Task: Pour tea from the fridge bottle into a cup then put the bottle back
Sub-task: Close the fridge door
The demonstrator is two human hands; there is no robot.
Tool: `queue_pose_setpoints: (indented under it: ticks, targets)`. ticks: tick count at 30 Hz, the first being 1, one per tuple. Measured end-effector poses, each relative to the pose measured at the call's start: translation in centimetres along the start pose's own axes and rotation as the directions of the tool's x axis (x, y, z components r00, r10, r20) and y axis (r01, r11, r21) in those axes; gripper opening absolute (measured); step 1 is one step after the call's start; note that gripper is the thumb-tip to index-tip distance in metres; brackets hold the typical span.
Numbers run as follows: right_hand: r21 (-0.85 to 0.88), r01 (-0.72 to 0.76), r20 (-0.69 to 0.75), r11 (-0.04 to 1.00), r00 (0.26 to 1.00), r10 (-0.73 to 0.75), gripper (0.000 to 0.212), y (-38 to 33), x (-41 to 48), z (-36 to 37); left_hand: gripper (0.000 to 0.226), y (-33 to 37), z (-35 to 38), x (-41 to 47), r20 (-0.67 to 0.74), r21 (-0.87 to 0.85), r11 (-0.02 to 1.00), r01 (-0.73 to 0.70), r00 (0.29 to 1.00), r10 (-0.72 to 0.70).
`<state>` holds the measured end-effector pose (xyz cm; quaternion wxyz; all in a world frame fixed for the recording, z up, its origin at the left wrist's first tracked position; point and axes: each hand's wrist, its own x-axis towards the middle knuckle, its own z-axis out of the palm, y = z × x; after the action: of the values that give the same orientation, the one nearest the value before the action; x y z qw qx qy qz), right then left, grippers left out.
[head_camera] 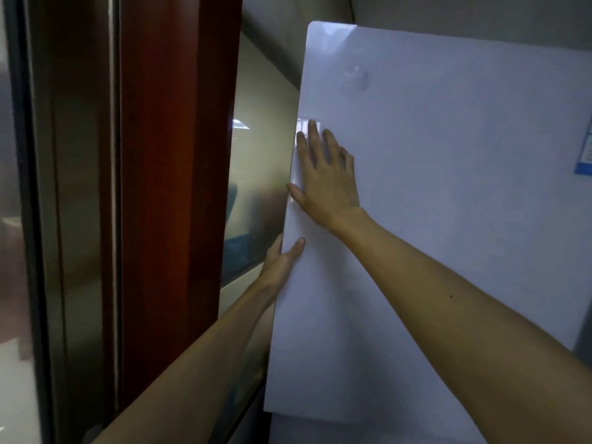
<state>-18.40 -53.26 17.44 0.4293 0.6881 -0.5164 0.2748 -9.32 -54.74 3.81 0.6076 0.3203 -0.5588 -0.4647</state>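
Right hand [326, 177] lies flat and open on the fridge door [448, 203], mid-frame; left hand [282, 261] hooks the door's left edge. Pull there evenly. Bottle unseen, presumably inside.

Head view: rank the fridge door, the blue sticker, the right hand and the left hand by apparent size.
1. fridge door
2. right hand
3. left hand, partly hidden behind the door's edge, so unsure
4. blue sticker, cut off by the frame, so unsure

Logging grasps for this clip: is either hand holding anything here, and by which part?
The left hand grips the white fridge door at its left edge, thumb on the front. The right hand lies flat and open on the door face, gripping nothing.
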Motion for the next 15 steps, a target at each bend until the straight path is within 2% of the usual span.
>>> queue_pose_setpoints:
  ticks: [5, 15]
  targets:
    - [-0.028, 0.033, 0.004, 0.999, 0.999, -0.033, 0.085, 1.1, 1.1, 2.9, 0.045, -1.6, 0.0, 3.5, -0.005, -0.067, 0.997, 0.036, 0.999, -0.037]
    - [-0.080, -0.007, 0.023, 0.997, 1.000, 0.009, 0.084, 2.1, 3.7, 8.8, 0.058, -3.8, -0.1, 9.5, 0.122, -0.059, 0.998, 0.038, 0.992, -0.030]
